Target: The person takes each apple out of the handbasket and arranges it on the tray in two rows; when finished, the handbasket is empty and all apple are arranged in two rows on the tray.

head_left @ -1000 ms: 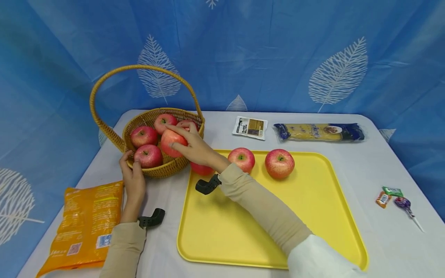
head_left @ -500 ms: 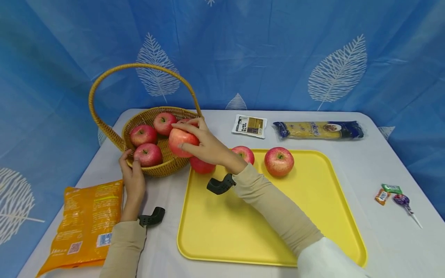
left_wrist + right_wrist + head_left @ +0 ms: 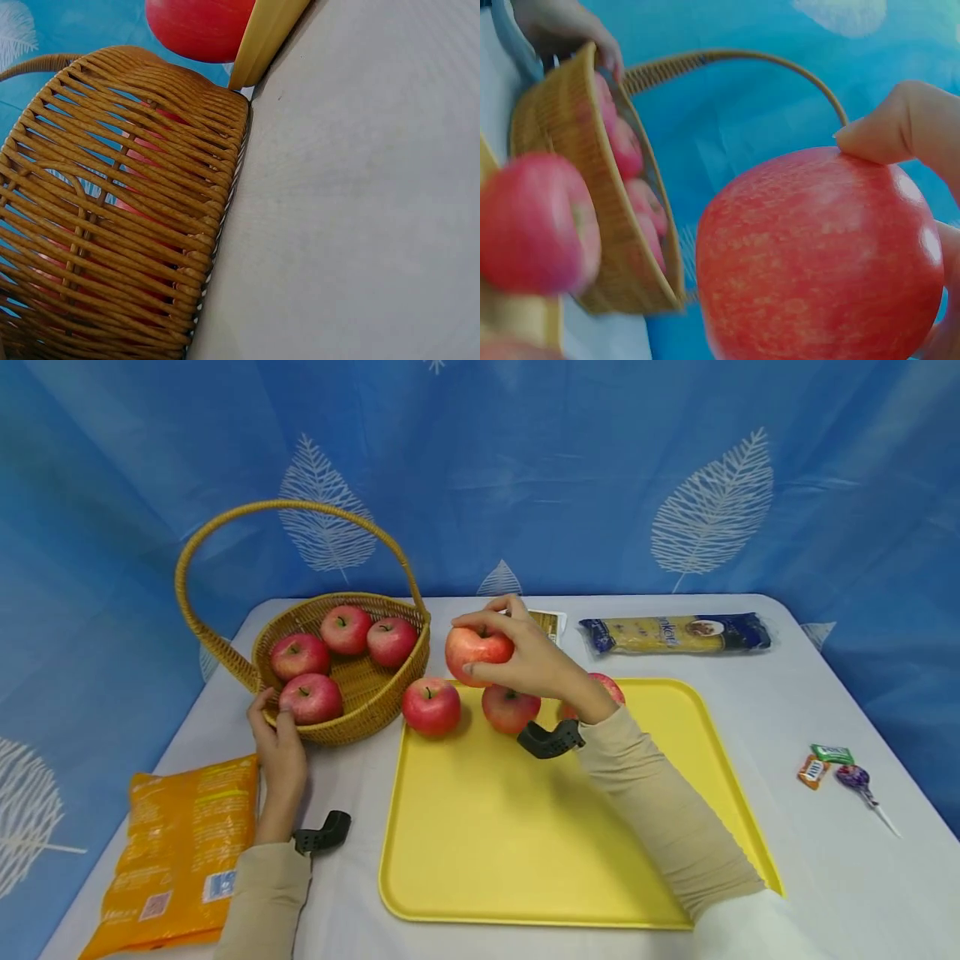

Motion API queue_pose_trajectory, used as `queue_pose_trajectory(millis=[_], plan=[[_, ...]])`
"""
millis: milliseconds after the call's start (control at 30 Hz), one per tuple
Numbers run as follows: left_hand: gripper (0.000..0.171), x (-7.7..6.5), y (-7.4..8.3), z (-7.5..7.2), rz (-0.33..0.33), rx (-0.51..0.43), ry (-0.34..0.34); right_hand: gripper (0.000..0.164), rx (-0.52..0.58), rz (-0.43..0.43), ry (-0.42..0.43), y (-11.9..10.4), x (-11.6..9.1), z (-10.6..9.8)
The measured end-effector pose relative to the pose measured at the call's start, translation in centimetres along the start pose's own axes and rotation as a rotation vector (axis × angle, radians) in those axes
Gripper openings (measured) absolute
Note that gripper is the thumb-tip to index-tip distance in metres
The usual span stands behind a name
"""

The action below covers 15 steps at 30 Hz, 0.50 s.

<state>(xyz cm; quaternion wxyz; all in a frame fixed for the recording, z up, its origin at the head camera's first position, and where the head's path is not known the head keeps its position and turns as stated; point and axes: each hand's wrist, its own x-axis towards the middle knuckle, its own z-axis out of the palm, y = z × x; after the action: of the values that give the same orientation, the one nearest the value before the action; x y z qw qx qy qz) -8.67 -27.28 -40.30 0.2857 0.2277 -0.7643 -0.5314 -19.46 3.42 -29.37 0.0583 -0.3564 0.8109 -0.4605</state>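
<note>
My right hand (image 3: 528, 656) holds a red apple (image 3: 477, 655) between thumb and fingers, above the far edge of the yellow tray (image 3: 517, 860). In the right wrist view that apple (image 3: 821, 262) fills the lower right. My left hand (image 3: 279, 747) grips the near left rim of the wicker basket (image 3: 367, 718), thumb beside an apple (image 3: 311, 698) inside. Several apples lie in the basket. On the tray's far side sit an apple at the left corner (image 3: 432, 707), another (image 3: 511, 708) under the held one, and a third (image 3: 609, 687) partly hidden behind my right wrist.
An orange packet (image 3: 180, 856) lies by my left forearm. Behind the tray are a long blue-and-yellow packet (image 3: 678, 635) and a small pouch (image 3: 551, 625), partly covered by my right hand. Two wrapped sweets (image 3: 831, 754) and a lollipop (image 3: 853, 778) lie at the right.
My right hand has lifted the apple out of the basket and carried it right, over the tray's far edge. My left hand stays on the basket rim. The view has shifted slightly.
</note>
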Motion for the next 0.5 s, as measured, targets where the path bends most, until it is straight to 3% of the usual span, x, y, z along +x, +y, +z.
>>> queue_pose_trajectory(millis=[300,500], plan=[[0.042,0.3,-0.5,-0.3,-0.001,-0.024,0.001,0.048,-0.016,0.124,0.081,2.4,-2.9,-5.4],[0.041,0.3,-0.3,0.0,0.003,-0.036,-0.001,0.047,-0.096,0.238,0.13,4.8,-6.5,-9.0]])
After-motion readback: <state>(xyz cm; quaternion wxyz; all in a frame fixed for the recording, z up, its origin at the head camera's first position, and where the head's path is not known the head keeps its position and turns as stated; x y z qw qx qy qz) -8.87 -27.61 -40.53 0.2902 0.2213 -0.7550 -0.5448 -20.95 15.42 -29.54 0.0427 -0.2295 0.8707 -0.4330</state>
